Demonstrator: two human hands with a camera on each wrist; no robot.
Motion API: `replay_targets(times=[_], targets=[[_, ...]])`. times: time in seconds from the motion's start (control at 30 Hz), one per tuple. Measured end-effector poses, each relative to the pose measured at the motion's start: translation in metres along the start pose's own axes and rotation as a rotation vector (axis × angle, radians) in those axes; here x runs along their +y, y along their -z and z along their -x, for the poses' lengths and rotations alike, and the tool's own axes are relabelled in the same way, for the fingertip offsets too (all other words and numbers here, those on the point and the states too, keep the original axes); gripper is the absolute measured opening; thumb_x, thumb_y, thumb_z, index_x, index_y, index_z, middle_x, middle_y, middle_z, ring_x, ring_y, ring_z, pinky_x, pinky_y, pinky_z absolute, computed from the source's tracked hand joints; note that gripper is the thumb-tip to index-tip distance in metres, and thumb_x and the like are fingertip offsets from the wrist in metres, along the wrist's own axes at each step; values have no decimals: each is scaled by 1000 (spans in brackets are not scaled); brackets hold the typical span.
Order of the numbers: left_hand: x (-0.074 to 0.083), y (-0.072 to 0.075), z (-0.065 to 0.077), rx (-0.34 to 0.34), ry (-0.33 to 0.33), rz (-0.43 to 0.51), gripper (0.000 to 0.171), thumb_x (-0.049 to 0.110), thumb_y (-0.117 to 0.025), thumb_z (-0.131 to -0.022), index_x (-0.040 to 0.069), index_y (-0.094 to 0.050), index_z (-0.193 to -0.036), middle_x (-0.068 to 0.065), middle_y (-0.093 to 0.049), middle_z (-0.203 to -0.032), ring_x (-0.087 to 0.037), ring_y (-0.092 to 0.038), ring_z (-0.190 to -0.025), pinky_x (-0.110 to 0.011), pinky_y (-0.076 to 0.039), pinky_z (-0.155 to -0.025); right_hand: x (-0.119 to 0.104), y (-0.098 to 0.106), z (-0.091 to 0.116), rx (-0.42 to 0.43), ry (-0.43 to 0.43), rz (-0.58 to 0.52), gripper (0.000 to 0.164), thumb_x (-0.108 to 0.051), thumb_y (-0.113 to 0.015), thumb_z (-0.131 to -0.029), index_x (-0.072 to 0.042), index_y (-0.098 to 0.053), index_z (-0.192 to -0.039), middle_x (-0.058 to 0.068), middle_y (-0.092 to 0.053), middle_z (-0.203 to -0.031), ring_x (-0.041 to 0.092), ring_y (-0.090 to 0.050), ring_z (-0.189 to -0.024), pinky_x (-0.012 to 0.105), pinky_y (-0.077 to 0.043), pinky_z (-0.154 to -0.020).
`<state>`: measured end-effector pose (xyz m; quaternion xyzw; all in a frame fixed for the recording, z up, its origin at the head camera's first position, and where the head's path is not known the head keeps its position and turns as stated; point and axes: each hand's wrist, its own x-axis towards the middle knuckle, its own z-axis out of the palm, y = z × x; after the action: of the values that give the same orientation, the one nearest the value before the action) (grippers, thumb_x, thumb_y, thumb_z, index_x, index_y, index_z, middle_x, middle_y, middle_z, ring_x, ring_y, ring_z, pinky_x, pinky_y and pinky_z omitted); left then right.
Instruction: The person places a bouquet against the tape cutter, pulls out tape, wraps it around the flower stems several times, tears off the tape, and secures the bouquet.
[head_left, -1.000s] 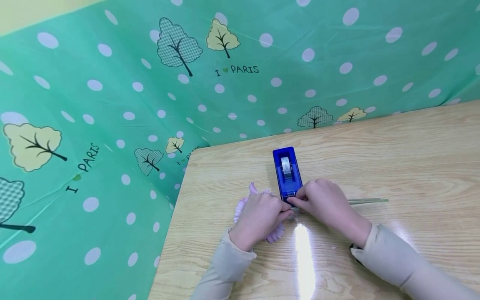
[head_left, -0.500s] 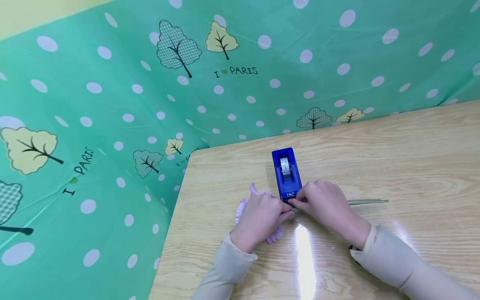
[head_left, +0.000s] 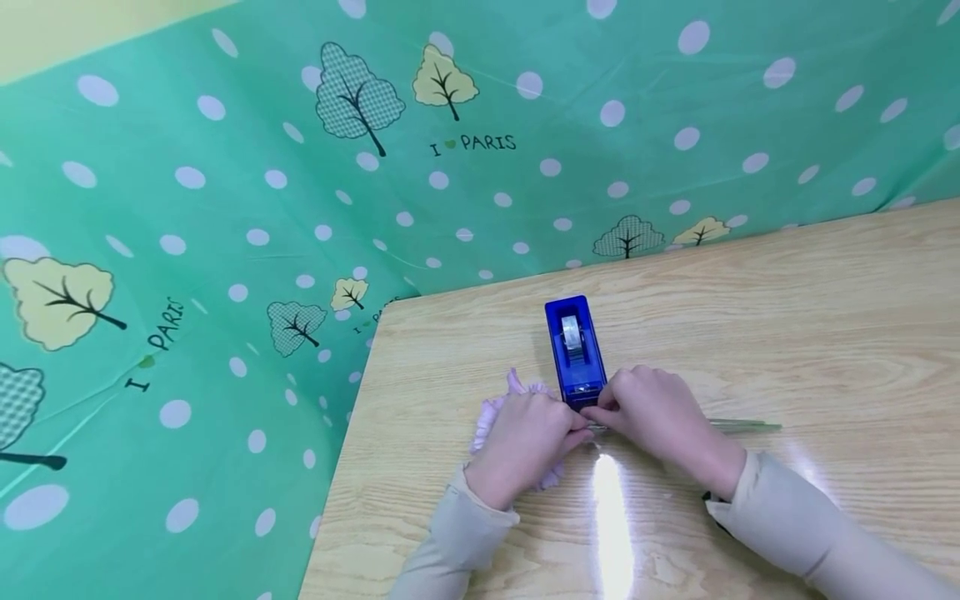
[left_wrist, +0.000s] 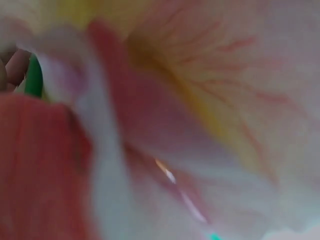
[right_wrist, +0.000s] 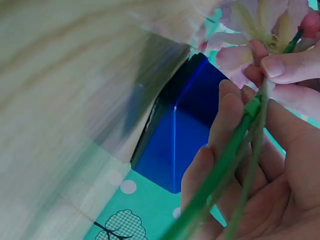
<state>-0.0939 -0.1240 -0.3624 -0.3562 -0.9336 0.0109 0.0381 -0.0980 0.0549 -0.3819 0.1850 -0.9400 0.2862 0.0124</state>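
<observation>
Set against a green dotted cloth point(head_left: 487, 200), beyond the blue tape dispenser point(head_left: 588, 372), on a wood-grain counter point(head_left: 825, 325). Pinching thin green stems point(head_left: 746, 427) with the left hand point(head_left: 528, 437), just in front of the dispenser's near end. Grasping the same stems with the right hand point(head_left: 663, 421) too, fingers curled, just right of that end. Showing a pale ruffled flower point(head_left: 487, 421) left of the dispenser, partly under the left hand, and loose stem tips well right of the dispenser.

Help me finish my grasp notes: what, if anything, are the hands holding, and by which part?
Green stems: the left hand pinches them near the blossoms, and the right hand holds them farther along.
</observation>
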Motion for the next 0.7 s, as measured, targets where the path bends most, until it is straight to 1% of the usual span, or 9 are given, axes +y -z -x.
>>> replay_targets(times=[0.1, 0.2, 0.3, 0.43, 0.5, 0.6, 0.67, 0.7], targets=[[0, 4, 2, 28, -5, 16, 17, 38, -71, -92, 24, -80, -87, 11, -69, -68, -3, -55, -58, -19, -50, -57, 0, 5, 0, -34, -17, -40, 24, -32, -76, -87, -22, -76, -65, -14, -57, -53, 5, -41, -48, 23, -33, -46], [-1, 9, 4, 63, -18, 28, 17, 35, -70, -93, 23, -80, -85, 12, -67, -66, -2, -53, -57, -19, -50, -59, -1, 12, 0, -54, -37, -78, 30, -33, -75, -88, -23, -72, -60, -16, -51, -48, 5, -39, -46, 22, -30, -45], [0, 13, 4, 85, -31, 43, 18, 36, -70, -93, 23, -80, -85, 12, -65, -63, -1, -48, -54, -17, -46, -54, -1, 18, 1, -57, -38, -99, 38, -34, -73, -89, -22, -67, -53, -17, -44, -45, 4, -35, -45, 20, -26, -44], [0, 17, 8, 102, -41, 54, 20, 39, -71, -92, 22, -79, -83, 13, -63, -61, 1, -43, -51, -14, -37, -49, -5, 23, 3, -57, -29, -115, 44, -37, -71, -91, -22, -63, -50, -18, -38, -43, 3, -32, -44, 20, -23, -44], [-1, 18, 9, 111, -39, 54, 20, 39, -71, -91, 22, -78, -82, 13, -63, -61, 2, -43, -49, -12, -35, -47, -7, 24, 4, -43, -34, -103, 39, -39, -72, -90, -22, -69, -55, -18, -45, -45, 4, -33, -44, 20, -24, -44], [-2, 20, 9, 131, -40, 52, 20, 37, -71, -91, 20, -79, -84, 12, -66, -62, 3, -45, -49, -12, -38, -50, -10, 26, 5, 6, -42, -70, 31, -40, -73, -88, -23, -75, -63, -16, -50, -47, 5, -34, -44, 22, -25, -44], [-2, 22, 8, 135, -44, 47, 21, 38, -70, -92, 20, -80, -86, 11, -67, -63, 3, -47, -49, -12, -38, -49, -11, 28, 7, 35, -45, -57, 25, -40, -74, -88, -23, -78, -69, -14, -57, -51, 5, -37, -45, 23, -27, -44], [-2, 23, 8, 137, -47, 42, 21, 38, -70, -92, 21, -80, -87, 11, -68, -64, 2, -48, -49, -12, -39, -49, -11, 30, 7, 50, -40, -53, 25, -40, -74, -88, -23, -78, -70, -14, -57, -51, 5, -37, -45, 23, -27, -44]])
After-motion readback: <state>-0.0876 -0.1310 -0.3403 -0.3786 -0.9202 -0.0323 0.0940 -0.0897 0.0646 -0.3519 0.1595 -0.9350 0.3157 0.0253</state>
